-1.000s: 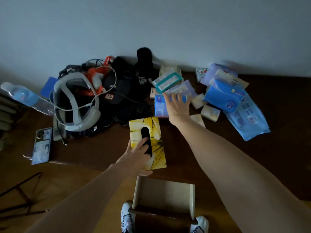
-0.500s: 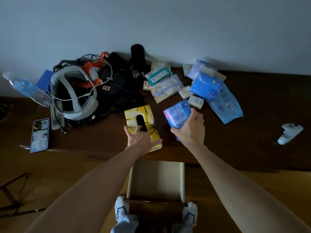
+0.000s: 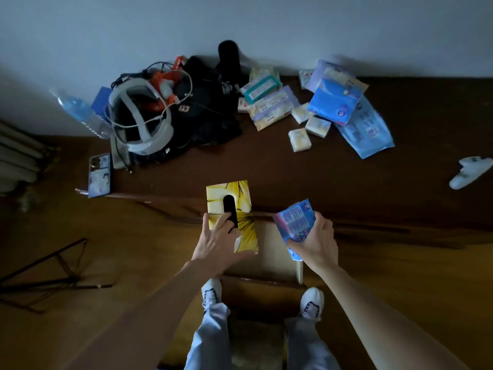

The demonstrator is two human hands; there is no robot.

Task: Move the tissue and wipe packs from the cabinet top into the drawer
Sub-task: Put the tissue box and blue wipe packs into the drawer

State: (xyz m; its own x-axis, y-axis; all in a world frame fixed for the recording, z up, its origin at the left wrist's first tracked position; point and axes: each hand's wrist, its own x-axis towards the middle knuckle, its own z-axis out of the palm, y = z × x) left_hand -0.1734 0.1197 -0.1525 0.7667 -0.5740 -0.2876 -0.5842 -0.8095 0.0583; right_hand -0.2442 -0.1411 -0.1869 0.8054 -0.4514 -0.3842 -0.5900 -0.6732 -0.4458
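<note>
My left hand (image 3: 217,240) grips a yellow tissue box (image 3: 232,209) with a black slot, holding it past the cabinet's front edge and over the left side of the open drawer (image 3: 269,252). A blue wipe pack (image 3: 294,222) is gripped in my right hand (image 3: 316,243) above the drawer's right side. Several more packs lie on the dark cabinet top (image 3: 266,166) near the wall: a teal-lidded wipe pack (image 3: 260,85), a pale flat pack (image 3: 272,108), a blue pouch (image 3: 334,104), a large blue wipe pack (image 3: 365,132) and small white tissue packs (image 3: 300,136).
A white headset with cables (image 3: 141,121) and black gear are piled at the back left. A water bottle (image 3: 80,110) and a phone (image 3: 99,174) lie at the left end. A white controller (image 3: 469,172) rests at the right. My shoes stand either side of the drawer front.
My right hand picked up the blue wipe pack from the pile and brought it back over the drawer. My left hand pulled the yellow box off the cabinet edge toward the drawer.
</note>
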